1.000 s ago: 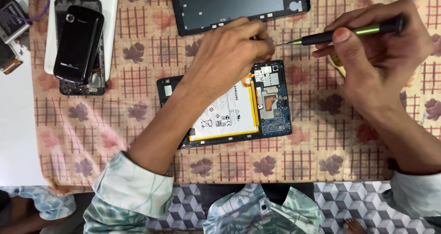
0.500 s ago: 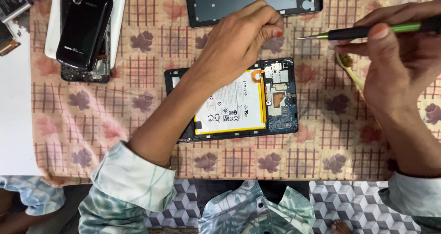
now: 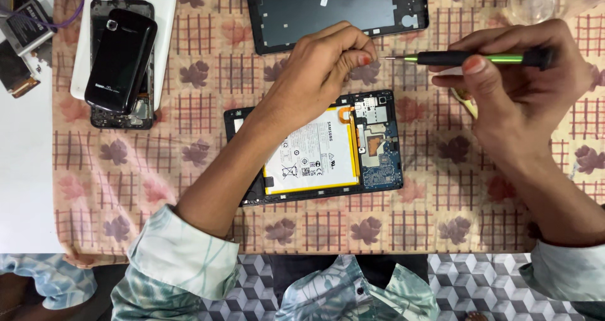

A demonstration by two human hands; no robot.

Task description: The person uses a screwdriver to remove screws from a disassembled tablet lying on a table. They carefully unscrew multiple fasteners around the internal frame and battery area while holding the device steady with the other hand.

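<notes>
Since a moment ago, the screwdriver (image 3: 469, 58), clamped in the right hand (image 3: 517, 88), has been levelled toward the left hand (image 3: 321, 69), its fingers pinched together above the opened tablet (image 3: 378, 151).

Bright even light, soft shadows, sharp focus

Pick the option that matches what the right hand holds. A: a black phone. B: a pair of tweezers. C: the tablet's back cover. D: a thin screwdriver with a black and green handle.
D: the right hand grips a thin screwdriver with a black and green handle, its tip pointing at the pinched fingertips of the left hand, above the opened tablet.
</notes>
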